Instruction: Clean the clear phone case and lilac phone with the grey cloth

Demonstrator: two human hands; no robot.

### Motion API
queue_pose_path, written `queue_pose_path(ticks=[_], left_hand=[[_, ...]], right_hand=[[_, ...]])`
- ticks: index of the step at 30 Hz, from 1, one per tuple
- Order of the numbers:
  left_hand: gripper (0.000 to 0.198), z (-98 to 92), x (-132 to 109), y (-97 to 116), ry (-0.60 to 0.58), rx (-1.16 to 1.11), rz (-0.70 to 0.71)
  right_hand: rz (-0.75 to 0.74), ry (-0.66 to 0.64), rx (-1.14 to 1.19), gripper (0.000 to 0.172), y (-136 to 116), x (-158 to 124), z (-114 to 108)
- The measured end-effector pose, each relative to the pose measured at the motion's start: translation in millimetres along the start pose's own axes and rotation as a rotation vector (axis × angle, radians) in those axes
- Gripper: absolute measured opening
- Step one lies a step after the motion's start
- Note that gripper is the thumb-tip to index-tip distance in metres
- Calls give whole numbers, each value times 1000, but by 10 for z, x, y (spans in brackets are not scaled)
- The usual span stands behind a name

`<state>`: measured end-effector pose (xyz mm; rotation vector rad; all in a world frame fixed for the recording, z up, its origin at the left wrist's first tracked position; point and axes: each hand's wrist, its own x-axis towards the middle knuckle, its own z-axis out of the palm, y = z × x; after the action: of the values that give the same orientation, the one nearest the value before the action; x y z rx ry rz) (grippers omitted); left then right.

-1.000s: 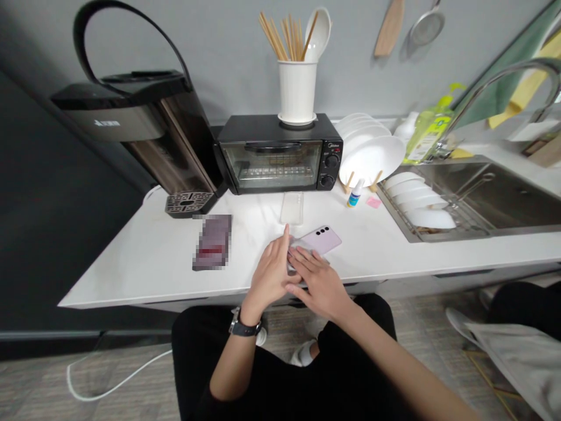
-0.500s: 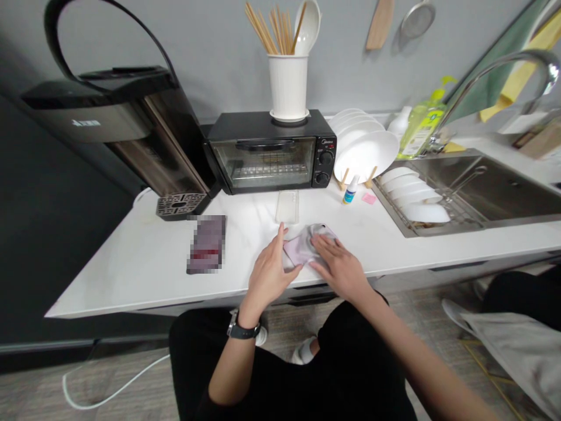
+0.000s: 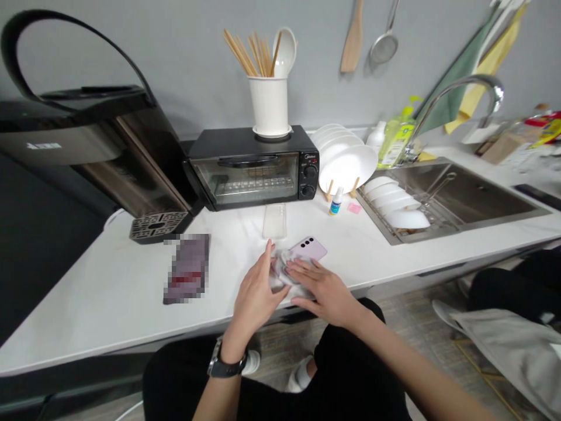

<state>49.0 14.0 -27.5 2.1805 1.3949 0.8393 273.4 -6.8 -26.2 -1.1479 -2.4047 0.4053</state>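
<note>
A lilac smartphone (image 3: 314,248) lies back up on the white counter, its camera lenses at the far right end. My left hand (image 3: 255,292) holds the phone's near-left end, with thumb and fingers on either side of it. Under the fingers of my right hand (image 3: 328,290) is a crumpled grey-white cloth (image 3: 283,263), pressed on the phone's back and covering its left part. Beyond the hands lies a clear phone case (image 3: 274,221). A small white and blue spray bottle (image 3: 336,202) stands farther right, beside a pink slip (image 3: 354,208).
A toaster oven (image 3: 254,175) stands behind, with a white cup of chopsticks (image 3: 269,105) on top. At left are a water dispenser (image 3: 131,158) and a pixelated dark item (image 3: 188,269). White plates (image 3: 346,166) and a sink (image 3: 495,204) are to the right. Another person's leg shows at lower right.
My right hand has slid the cloth leftward along the phone toward my left hand, uncovering the camera lenses. My left hand stays at the phone's end. The whole view has shifted.
</note>
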Motion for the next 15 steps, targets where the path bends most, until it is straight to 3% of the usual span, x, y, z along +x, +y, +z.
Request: queue_pose_path(ticks=[3, 5, 8, 11, 15], left_hand=[[113, 9, 20, 1, 3, 3, 0], [114, 10, 27, -9, -2, -2, -1], [112, 4, 21, -36, -19, -13, 7], [113, -9, 9, -42, -34, -20, 21], [115, -18, 7, 13, -22, -26, 3]], right_hand=[[161, 112, -151, 66, 241, 20, -81], [225, 155, -199, 73, 252, 118, -45], [108, 88, -115, 83, 23, 242, 99], [-47, 0, 5, 81, -195, 186, 171], [33, 39, -65, 71, 3, -18, 43]])
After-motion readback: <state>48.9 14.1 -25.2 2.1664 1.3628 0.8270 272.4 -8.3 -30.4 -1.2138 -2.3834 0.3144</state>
